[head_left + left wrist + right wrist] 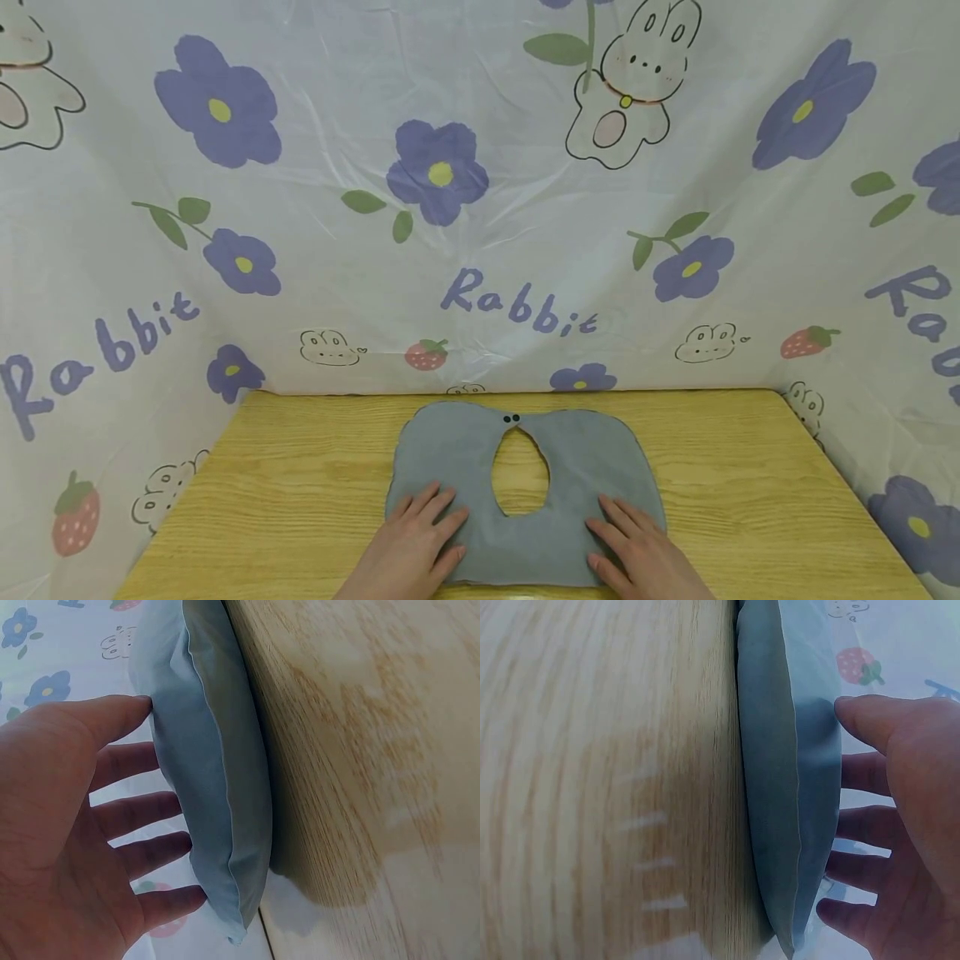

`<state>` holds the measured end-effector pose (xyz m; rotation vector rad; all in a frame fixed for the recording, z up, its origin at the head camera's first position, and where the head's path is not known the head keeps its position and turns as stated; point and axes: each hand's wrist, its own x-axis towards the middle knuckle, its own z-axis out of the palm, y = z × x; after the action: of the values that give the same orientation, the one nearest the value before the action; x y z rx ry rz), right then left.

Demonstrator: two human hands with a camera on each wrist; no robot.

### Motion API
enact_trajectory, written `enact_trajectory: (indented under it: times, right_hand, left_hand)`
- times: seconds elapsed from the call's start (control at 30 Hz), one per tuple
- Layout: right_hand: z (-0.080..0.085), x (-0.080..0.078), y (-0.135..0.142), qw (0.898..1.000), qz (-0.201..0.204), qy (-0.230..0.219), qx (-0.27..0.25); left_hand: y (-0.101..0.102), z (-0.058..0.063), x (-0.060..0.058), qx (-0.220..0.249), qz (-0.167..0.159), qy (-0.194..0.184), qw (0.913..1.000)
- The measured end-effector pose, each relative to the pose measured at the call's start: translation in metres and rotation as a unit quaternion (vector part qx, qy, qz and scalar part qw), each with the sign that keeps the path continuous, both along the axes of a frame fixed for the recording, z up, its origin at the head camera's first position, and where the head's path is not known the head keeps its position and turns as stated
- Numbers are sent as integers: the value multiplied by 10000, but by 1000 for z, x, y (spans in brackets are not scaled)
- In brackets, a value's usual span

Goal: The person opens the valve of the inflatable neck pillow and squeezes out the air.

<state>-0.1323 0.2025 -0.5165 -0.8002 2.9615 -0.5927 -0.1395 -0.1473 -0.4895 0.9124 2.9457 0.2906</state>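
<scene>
A grey-blue U-shaped neck pillow [517, 546] lies flat on the wooden table. Its two ends meet at the far side, by a pair of small dark snaps [512, 418], and bare wood shows through the hole in its middle. My left hand [416, 542] rests on its near left part with fingers spread. On the near right part rests my right hand [645, 546], its fingers also spread. In both wrist views the fingertips touch the pillow's top [195, 757], and a seam runs along its puffy side [776, 787].
The wood-grain table [315, 467] reaches out on both sides of the pillow. White cloth [337, 275] printed with rabbits, purple flowers and strawberries hangs behind the table and along its left and right sides.
</scene>
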Motion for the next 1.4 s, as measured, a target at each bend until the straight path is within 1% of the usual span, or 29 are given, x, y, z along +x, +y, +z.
enact_trajectory:
  times: [0.2,0.33,0.5,0.53,0.57,0.63,0.77,0.87,0.93,1.0,1.1,1.2,1.27,1.4]
  right_hand:
    - [1,1,-1,10000,-44,-67,-57]
    - [4,1,-2,9998,-51,-132,-123]
    - [10,0,-5,9995,53,-189,-238]
    - [10,0,-5,9996,87,-117,-240]
    - [10,1,-6,9996,135,51,-227]
    - [7,2,-8,9982,277,492,-197]
    - [-3,6,-18,9877,585,1446,-77]
    - [-10,8,-28,9815,859,1710,9]
    - [-14,8,-34,9767,1051,1868,100]
    - [-16,9,-39,9726,1206,1980,157]
    - [-18,11,-43,9686,1339,2079,247]
    - [-20,12,-46,9680,1396,2065,297]
    - [-21,13,-47,9695,1406,1974,352]
    - [-23,14,-47,9712,1397,1882,433]
  left_hand:
    - [1,2,1,31,-59,-31,10000]
    - [4,7,2,-4,-253,94,9996]
    - [8,10,6,-161,-717,749,9945]
    - [9,9,8,-173,-790,872,9929]
    - [11,8,9,-162,-879,1026,9907]
    - [17,6,12,-74,-1042,1165,9877]
    - [32,-1,18,157,-1432,1606,9764]
    - [41,-7,21,273,-1738,1823,9674]
    - [46,-10,23,331,-1892,1767,9654]
    - [48,-12,25,291,-1992,1614,9661]
    - [51,-14,26,254,-2035,1440,9681]
    - [51,-17,26,234,-2042,1410,9684]
    - [51,-18,27,218,-2056,1438,9678]
    - [50,-21,27,99,-2084,1606,9647]
